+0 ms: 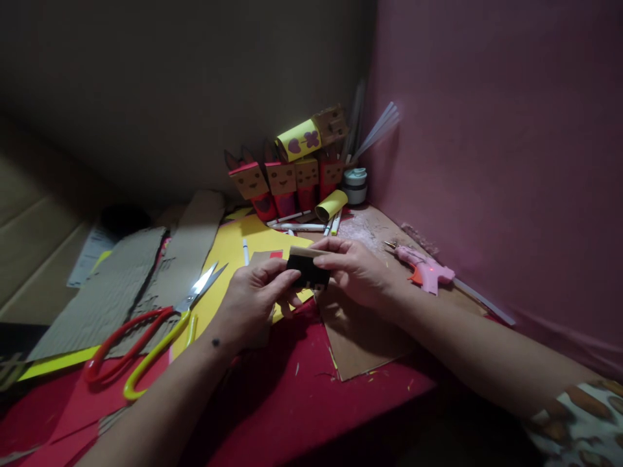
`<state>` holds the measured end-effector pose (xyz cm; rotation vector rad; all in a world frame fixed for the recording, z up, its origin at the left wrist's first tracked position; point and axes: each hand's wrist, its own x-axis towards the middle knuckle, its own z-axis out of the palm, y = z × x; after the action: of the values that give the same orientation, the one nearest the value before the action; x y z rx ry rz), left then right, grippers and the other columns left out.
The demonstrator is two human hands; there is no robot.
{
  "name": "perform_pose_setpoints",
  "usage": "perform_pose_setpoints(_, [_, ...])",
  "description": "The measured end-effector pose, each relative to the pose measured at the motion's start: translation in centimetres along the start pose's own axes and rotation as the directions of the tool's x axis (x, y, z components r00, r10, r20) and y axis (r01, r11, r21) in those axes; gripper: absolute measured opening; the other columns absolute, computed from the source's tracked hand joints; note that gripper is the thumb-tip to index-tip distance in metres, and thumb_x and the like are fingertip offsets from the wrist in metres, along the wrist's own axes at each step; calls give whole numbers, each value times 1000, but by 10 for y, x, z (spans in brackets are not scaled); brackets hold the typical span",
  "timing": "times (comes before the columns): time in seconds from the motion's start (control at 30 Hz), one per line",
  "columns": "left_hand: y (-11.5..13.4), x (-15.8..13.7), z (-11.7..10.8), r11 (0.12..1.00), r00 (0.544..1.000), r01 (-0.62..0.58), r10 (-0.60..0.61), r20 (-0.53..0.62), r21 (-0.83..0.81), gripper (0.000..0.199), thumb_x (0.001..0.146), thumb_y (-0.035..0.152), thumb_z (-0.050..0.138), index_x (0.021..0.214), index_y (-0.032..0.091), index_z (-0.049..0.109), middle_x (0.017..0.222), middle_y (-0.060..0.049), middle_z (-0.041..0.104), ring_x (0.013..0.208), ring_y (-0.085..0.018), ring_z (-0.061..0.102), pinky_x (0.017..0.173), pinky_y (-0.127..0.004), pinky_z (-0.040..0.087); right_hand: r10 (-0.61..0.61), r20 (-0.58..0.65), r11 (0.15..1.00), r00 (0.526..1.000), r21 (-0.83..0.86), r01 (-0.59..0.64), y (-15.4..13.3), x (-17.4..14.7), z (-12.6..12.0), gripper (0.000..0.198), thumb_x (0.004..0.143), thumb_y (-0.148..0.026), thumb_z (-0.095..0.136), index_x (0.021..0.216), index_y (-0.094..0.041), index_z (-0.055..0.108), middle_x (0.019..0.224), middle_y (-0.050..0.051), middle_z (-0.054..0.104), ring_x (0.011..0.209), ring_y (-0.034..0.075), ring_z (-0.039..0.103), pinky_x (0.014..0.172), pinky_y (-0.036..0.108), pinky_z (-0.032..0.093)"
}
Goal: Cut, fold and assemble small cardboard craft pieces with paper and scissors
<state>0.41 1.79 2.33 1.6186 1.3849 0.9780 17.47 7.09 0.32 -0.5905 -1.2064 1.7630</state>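
Observation:
A small black piece of cardboard (306, 271) with pale print at its lower edge and a tan strip along its top is held between both hands above the table. My left hand (260, 288) pinches its left side with thumb and fingers. On the right and top edge, my right hand (353, 269) grips it with thumb and bent fingers. Beneath the hands lie a brown cardboard sheet (363, 337) and a large yellow paper sheet (246, 237). Scissors (168, 318) with one red and one yellow handle rest to the left, blades apart.
Several box-headed paper figures (283, 178) stand at the back, with a yellow decorated tube (299, 141) on top. Markers (302, 227) and a yellow paper roll (331, 205) lie before them. A pink glue gun (428, 267) sits right; corrugated cardboard (107, 285) lies left.

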Motion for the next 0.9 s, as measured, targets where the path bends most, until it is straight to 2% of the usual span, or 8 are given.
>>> perform_pose_setpoints(0.13, [-1,-4,-2,947,987,-160,163,14,277,20,82,31,57,84,16,69,55,1,64,45,-13,57,50,-23,45,0,96,977,995,-211,20,-9,-3,-2,26,80,-39,66,70,-16,69,72,3,65,69,15,57,71,32,44])
perform_pose_setpoints(0.23, [-4,-4,-3,877,959,-279,273,73,392,16,82,26,56,84,18,70,53,3,62,45,-11,55,50,-22,41,43,144,942,989,-337,8,-11,-6,-2,26,78,-39,67,66,-16,68,66,3,64,63,15,55,66,31,45])
perform_pose_setpoints(0.33, [-2,-4,-3,846,942,-330,324,87,419,13,82,22,56,80,20,68,51,4,60,45,-10,52,49,-21,38,-14,135,910,991,-408,68,-9,-6,1,20,76,-34,67,67,-16,70,66,2,64,64,14,56,65,30,44])
perform_pose_setpoints(0.43, [4,-5,-2,907,965,-263,250,80,330,11,81,23,57,78,19,68,52,4,59,47,-10,51,51,-21,39,-115,74,873,991,-468,137,-8,-7,4,18,75,-31,67,67,-16,71,65,1,63,62,13,54,61,27,42])
perform_pose_setpoints(0.57, [4,-2,1,1000,996,11,-13,88,23,15,79,32,63,75,17,65,57,3,59,49,-11,52,49,-22,40,-161,-73,877,984,-468,109,-4,-9,6,19,76,-33,67,72,-15,72,68,3,65,63,13,55,59,26,42])
perform_pose_setpoints(0.7, [-5,0,4,941,963,206,-146,228,-267,31,83,45,60,75,15,63,55,0,62,41,-10,49,44,-22,38,-148,-137,924,980,-371,88,3,-8,3,21,76,-35,69,77,-15,72,73,4,67,66,14,59,60,27,45])
perform_pose_setpoints(0.77, [-4,-1,4,950,968,190,-139,209,-248,30,83,43,59,73,15,62,54,-1,64,41,-10,53,46,-22,41,-120,-114,932,986,-356,72,3,-7,2,22,77,-37,69,73,-15,69,67,2,65,61,12,57,55,24,44])
perform_pose_setpoints(0.9, [7,-2,-1,993,993,115,-115,13,18,24,83,33,56,66,16,61,46,2,60,36,-9,48,42,-22,38,83,57,931,995,-361,-57,-2,-6,3,35,84,-45,61,65,-17,63,60,2,63,52,11,56,45,22,43])
